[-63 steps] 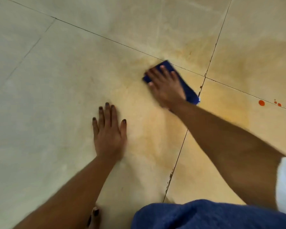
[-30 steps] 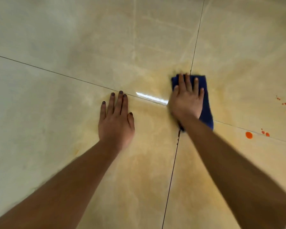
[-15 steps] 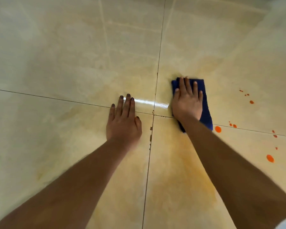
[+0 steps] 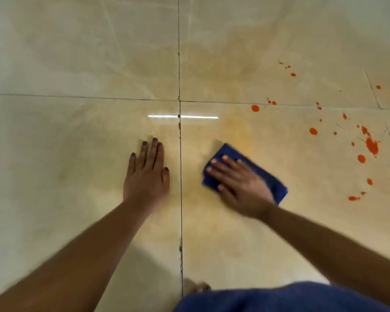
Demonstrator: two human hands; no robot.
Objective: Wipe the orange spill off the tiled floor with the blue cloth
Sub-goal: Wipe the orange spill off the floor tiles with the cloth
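My right hand (image 4: 240,184) presses flat on the folded blue cloth (image 4: 273,180), fingers straight and pointing up-left, on the beige tiled floor (image 4: 77,143). A pale orange smear (image 4: 234,131) stains the tile around and above the cloth. Bright orange spill drops (image 4: 371,145) lie scattered well to the right of the cloth, apart from it. My left hand (image 4: 145,176) rests flat on the tile left of the vertical grout line (image 4: 180,199), fingers straight.
Grout lines cross at the upper middle (image 4: 179,100). A light reflection (image 4: 182,117) glints above my hands. My blue-clothed knee (image 4: 279,298) and toes (image 4: 200,287) sit at the bottom edge.
My right hand has dragged the cloth down toward me and turned it diagonal. The view has shifted, bringing more orange drops in on the right. The left hand stays planted.
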